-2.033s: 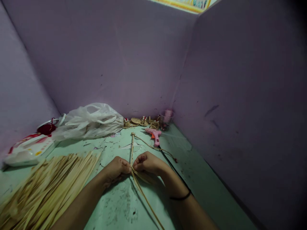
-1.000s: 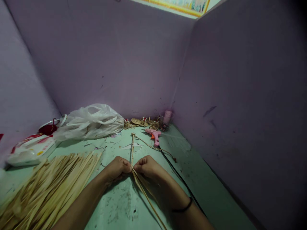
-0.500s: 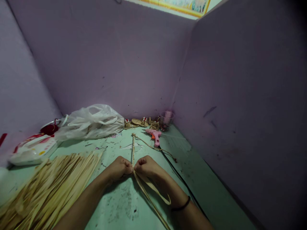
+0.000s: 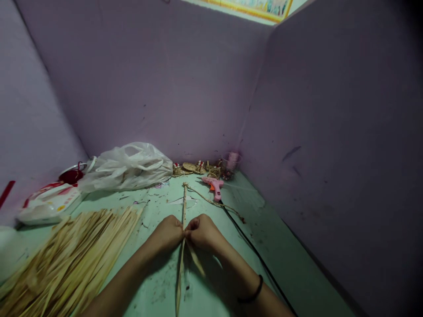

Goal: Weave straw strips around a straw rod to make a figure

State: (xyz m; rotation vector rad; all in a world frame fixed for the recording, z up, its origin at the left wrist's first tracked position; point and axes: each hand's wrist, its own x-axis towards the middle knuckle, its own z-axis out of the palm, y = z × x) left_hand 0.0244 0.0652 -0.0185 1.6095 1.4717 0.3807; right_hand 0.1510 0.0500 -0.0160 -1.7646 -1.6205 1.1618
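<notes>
A thin braided cord [image 4: 184, 204] of dried plant fibre runs straight up the table from my fingers to a knot at its far end. My left hand [image 4: 172, 230] pinches it from the left, its fingertips partly hidden behind the hand. Close against it, my right hand [image 4: 198, 231] pinches the same spot with thumb and finger. Below my hands hang loose fibre strips [image 4: 180, 275], one nearly straight down and another slanting right. From the knot a second, thinner length of cord [image 4: 214, 204] trails off to the right.
Dried leaf strips [image 4: 71, 259] lie in a wide pile at left. A pink glue gun [image 4: 214, 187] with a black cable [image 4: 246, 237] rests at right. Along the back wall are a white plastic bag [image 4: 128, 169], woven ornaments [image 4: 198, 167] and a packet [image 4: 53, 202].
The loose strips below my hands have swung; one that slanted right now hangs almost straight down. My left hand has turned knuckles-up, while both hands stay at the same spot on the cord.
</notes>
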